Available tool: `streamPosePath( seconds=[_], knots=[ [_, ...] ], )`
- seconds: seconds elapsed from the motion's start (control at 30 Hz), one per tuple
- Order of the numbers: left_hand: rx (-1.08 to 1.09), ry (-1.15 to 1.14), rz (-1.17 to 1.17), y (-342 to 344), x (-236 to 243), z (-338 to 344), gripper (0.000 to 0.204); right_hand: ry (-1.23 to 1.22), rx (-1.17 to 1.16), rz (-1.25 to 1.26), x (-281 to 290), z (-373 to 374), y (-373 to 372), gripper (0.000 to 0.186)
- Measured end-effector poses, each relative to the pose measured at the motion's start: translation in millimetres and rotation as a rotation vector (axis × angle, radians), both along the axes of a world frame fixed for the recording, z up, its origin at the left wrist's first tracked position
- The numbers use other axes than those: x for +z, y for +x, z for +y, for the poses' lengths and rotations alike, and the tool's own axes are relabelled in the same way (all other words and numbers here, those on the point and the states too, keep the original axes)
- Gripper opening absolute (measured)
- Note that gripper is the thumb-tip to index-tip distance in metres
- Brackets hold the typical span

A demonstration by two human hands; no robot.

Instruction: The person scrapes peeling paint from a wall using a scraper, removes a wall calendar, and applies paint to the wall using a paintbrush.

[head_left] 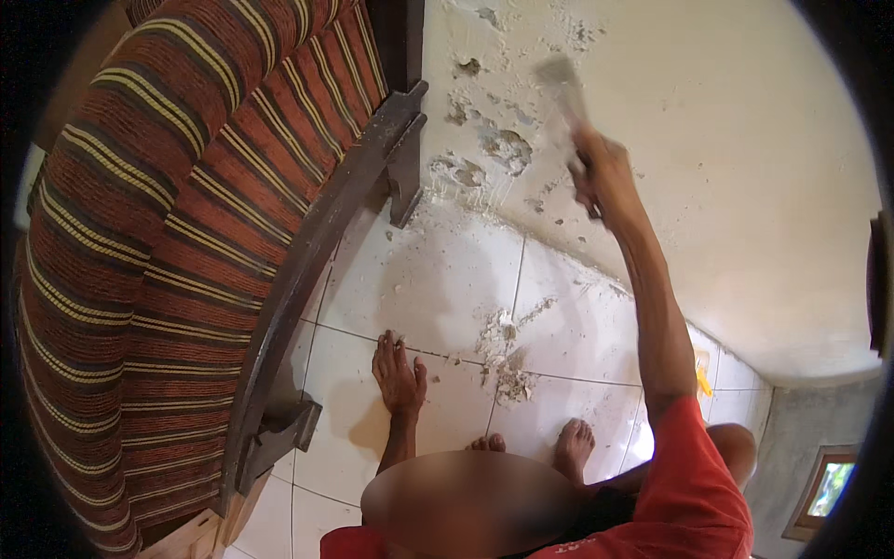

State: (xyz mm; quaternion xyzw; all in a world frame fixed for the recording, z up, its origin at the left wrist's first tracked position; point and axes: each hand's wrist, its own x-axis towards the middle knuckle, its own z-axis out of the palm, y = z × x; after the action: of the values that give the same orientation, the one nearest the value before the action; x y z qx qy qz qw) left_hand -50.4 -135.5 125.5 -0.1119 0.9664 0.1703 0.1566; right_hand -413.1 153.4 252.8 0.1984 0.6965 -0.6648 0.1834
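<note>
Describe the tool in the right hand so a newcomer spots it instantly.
Start at the cream wall with its flaked patches beside the striped sofa. The right hand is raised against it, shut on a scraper, a pale, blurred flat blade, the only tool there.

Flaking matt plaster wall (708, 168), glossy tiled floor (419, 270).

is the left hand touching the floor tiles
Touching: the head view shows the left hand pressed flat, fingers spread, on the white floor tiles.
</note>
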Motion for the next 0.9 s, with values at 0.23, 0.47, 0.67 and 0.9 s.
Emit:
streamPosePath(
  seconds=[0.23, 0.47, 0.67, 0.9],
  knots=[
    [0.006, -0.031, 0.031, 20.2, 13.6, -3.4, 0.053, -0.027, -0.001, 0.03, 16.1, 27.7, 34.5, 0.041],
    [0.034, -0.025, 0.1, 11.4, 35.1, -5.2, 0.047, -0.048, 0.03, 0.122, 54.9, -3.1, 20.4, 0.038],
    [-0.008, 0.023, 0.249, 2.4, 48.2, -6.0, 0.047, -0.164, -0.035, 0.091, 86.1, -0.8, -22.4, 0.04],
    [0.026, 0.008, 0.176, 30.2, 41.7, -11.5, 0.047, -0.02, 0.055, 0.04, 81.1, 1.5, 4.5, 0.038]
  ],
)
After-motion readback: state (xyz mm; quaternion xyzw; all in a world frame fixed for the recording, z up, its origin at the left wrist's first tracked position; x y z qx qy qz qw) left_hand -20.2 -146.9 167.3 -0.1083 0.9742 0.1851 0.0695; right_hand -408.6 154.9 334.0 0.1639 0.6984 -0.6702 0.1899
